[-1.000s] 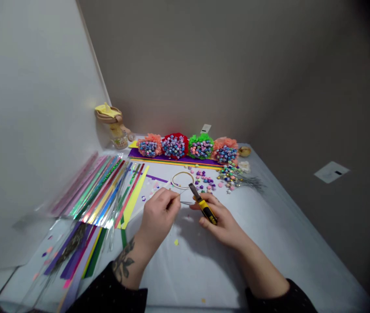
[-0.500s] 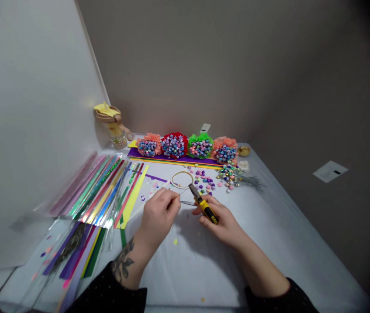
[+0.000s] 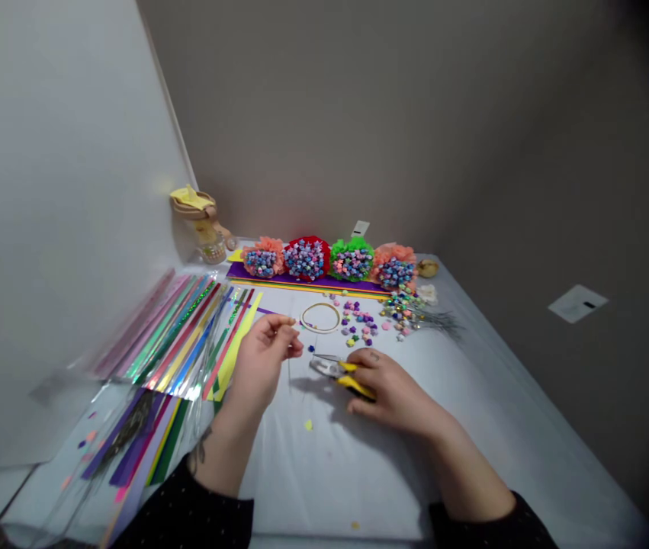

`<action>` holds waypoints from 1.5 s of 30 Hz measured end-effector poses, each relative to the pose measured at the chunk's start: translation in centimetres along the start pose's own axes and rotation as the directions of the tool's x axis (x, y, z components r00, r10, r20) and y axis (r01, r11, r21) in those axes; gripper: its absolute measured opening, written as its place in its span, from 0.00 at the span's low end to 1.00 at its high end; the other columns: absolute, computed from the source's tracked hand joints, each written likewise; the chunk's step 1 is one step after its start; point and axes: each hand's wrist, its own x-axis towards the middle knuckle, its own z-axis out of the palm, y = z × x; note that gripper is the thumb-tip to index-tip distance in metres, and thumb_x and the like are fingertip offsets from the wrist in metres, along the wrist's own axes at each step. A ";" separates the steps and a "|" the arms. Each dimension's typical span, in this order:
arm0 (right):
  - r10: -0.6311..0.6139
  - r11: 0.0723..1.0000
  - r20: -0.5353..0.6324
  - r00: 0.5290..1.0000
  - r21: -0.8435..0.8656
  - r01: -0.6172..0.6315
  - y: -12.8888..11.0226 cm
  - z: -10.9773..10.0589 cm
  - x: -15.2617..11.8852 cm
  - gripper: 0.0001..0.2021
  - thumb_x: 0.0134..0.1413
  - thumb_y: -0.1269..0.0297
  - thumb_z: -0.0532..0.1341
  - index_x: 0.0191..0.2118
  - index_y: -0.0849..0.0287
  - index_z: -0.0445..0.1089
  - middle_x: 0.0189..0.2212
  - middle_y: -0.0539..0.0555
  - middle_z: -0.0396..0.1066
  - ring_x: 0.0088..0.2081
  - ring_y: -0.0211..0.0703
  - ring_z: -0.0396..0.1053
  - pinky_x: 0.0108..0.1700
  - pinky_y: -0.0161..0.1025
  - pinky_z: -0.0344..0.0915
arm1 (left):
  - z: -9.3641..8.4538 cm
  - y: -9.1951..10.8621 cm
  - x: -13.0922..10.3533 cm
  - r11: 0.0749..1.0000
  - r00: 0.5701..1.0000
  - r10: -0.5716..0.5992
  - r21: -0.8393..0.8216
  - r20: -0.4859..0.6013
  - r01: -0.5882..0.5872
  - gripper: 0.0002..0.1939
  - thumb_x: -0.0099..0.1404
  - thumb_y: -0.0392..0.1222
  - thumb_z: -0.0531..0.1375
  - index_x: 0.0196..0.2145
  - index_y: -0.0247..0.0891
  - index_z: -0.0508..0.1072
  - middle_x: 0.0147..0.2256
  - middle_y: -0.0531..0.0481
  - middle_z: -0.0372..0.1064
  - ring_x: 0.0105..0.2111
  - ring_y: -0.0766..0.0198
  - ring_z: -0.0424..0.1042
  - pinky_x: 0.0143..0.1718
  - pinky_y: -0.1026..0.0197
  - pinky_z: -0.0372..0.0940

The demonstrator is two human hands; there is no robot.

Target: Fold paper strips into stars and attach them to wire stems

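yellow-handled pliers (image 3: 340, 374) are being grasped in the right hand (image 3: 388, 387), the grip clenched round the handles, with the tool lying low over the surface (image 3: 473, 427) and its metal nose pointing left. a thin wire (image 3: 289, 364) is being pinched between thumb and finger of the left hand (image 3: 261, 364), raised a little above the surface, the wire hanging down from the fingertips.

compared with a second ago, the hands are being drawn apart: the pliers, then held tip-up close against the left fingers, are now being laid nearly flat, and the left hand is being lifted away toward the paper strips (image 3: 187, 339). it is being judged that the work with the pliers on the wire is finished for the moment and the piece is being looked over.

beyond the hands a ring (image 3: 320, 317) is lying near scattered paper stars (image 3: 358, 320), with four bouquets (image 3: 329, 259) lined along the wall and a bottle (image 3: 201, 221) in the corner.

the wire is being shown so thinly that its full length and lower end cannot be told. the pliers' handles are being partly hidden by the right fingers. whether the jaws are shut cannot be told.
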 end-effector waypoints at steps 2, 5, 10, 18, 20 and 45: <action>-0.054 0.996 0.127 0.990 -0.069 0.063 -0.5 0.1 0.1 0.12 0.45 0.58 0.68 0.36 0.58 0.73 0.42 0.57 0.69 0.43 0.51 0.65 0.46 0.46 0.61 | -0.1 0.2 0.6 0.944 0.985 -0.171 -0.289 -0.017 0.159 0.03 0.62 0.34 0.59 0.32 0.36 0.66 0.24 0.56 0.68 0.23 0.71 0.71 0.28 0.68 0.68; -0.130 0.991 0.176 0.976 -0.007 0.133 -1.2 0.6 0.2 0.13 0.41 0.58 0.71 0.33 0.58 0.72 0.40 0.55 0.70 0.42 0.49 0.66 0.46 0.45 0.62 | 0.1 0.4 1.0 0.841 0.947 -0.322 -0.462 -0.011 0.281 0.07 0.65 0.29 0.54 0.29 0.35 0.64 0.25 0.54 0.70 0.25 0.72 0.74 0.29 0.69 0.70; -0.156 0.970 -0.254 0.954 0.144 0.197 -1.5 1.9 0.5 0.09 0.55 0.67 0.61 0.42 0.58 0.67 0.33 0.55 0.68 0.36 0.43 0.66 0.38 0.40 0.64 | 1.2 -0.3 0.5 0.750 0.900 -0.431 -0.525 0.072 0.401 0.11 0.68 0.27 0.49 0.29 0.34 0.65 0.25 0.53 0.71 0.26 0.71 0.75 0.28 0.70 0.71; -0.242 0.902 -0.577 0.780 0.161 0.400 -2.7 2.7 0.8 0.09 0.56 0.72 0.59 0.39 0.52 0.72 0.32 0.53 0.72 0.36 0.43 0.70 0.40 0.41 0.67 | 4.1 -2.5 -2.3 0.687 0.816 -0.510 -0.443 0.272 0.576 0.08 0.68 0.36 0.54 0.30 0.35 0.65 0.33 0.47 0.74 0.32 0.69 0.76 0.31 0.69 0.70; -0.047 0.922 -0.679 0.732 0.252 0.293 -2.4 1.9 0.3 0.06 0.55 0.70 0.60 0.35 0.52 0.73 0.33 0.54 0.71 0.38 0.44 0.70 0.41 0.43 0.67 | 4.0 -2.8 -2.3 0.787 0.829 -0.452 -0.289 0.330 0.544 0.11 0.67 0.45 0.55 0.32 0.35 0.68 0.34 0.44 0.74 0.30 0.66 0.75 0.29 0.67 0.69; 0.510 0.741 -0.353 0.784 0.643 -0.193 -2.0 0.7 0.3 0.05 0.49 0.63 0.60 0.29 0.59 0.70 0.24 0.50 0.68 0.25 0.37 0.63 0.28 0.34 0.60 | 2.6 -3.8 0.2 0.974 0.938 -0.225 0.101 0.263 0.205 0.15 0.53 0.45 0.66 0.36 0.34 0.74 0.27 0.50 0.72 0.27 0.66 0.71 0.32 0.63 0.67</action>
